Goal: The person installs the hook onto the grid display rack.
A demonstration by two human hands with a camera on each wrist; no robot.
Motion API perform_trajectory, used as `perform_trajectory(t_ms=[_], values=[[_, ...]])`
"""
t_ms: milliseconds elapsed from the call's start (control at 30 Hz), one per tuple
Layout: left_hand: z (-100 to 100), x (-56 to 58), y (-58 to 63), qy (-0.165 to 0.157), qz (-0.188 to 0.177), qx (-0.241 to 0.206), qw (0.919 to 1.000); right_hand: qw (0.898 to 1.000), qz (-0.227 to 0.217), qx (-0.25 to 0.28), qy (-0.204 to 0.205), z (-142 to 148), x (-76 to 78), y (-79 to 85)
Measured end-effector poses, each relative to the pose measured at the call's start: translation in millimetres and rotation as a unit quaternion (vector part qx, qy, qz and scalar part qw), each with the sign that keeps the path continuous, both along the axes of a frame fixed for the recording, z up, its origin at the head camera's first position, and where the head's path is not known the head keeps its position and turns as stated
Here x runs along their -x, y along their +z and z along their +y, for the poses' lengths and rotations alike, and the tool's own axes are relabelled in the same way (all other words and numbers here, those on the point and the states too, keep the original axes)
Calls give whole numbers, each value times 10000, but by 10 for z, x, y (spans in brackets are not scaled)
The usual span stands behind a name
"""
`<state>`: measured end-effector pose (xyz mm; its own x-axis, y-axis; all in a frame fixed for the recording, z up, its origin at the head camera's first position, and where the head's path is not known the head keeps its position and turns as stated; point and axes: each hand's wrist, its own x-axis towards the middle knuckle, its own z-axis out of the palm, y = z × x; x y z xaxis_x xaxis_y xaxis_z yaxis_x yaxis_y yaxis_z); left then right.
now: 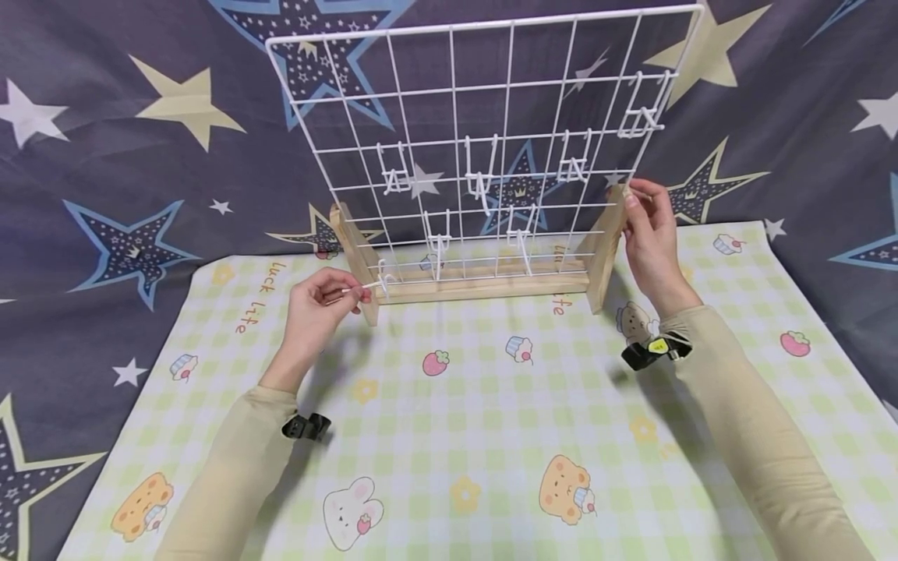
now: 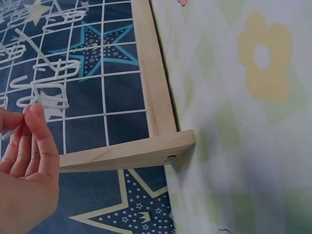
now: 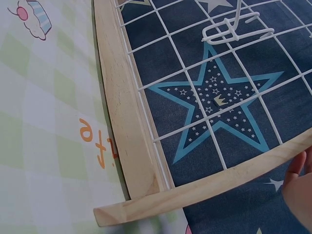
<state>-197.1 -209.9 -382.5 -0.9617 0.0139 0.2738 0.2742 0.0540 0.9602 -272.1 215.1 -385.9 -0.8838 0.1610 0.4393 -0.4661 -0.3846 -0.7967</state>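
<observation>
A white wire grid panel (image 1: 482, 87) stands in a wooden base with a left side support (image 1: 355, 251) and a right side support (image 1: 605, 261). My left hand (image 1: 312, 315) pinches the stem of a white wire hook (image 1: 385, 282) between thumb and fingertips. The hook's bracket end overlaps the lower left corner of the grid in the head view. In the left wrist view, the bracket (image 2: 57, 100) shows just past the fingertips. At the other side, my right hand (image 1: 652, 238) grips the top of the right support, beside the grid's edge.
Several white wire hooks hang on the grid, among them a long one (image 1: 480, 183) in the middle and one high at the right (image 1: 640, 121). A checked tablecloth (image 1: 484, 421) covers the table. Behind the rack hangs a dark star-patterned cloth (image 1: 70, 179).
</observation>
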Motion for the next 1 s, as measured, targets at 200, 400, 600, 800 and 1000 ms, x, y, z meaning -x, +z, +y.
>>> perform_trajectory(t_ms=[200, 400, 600, 800, 1000], values=[[21, 44, 63, 140, 310, -182, 9993, 10000, -35, -44, -23, 1, -4, -3], [15, 76, 162, 304, 651, -332, 9969, 10000, -36, -28, -9, 1, -8, 3], [0, 96, 282, 458, 873, -506, 9938, 10000, -47, -22, -7, -2, -8, 13], [0, 110, 403, 459, 989, -658, 9919, 10000, -28, -30, 1, 0, -9, 16], [18, 131, 493, 396, 1172, -799, 9891, 10000, -47, -44, -23, 1, -4, 7]])
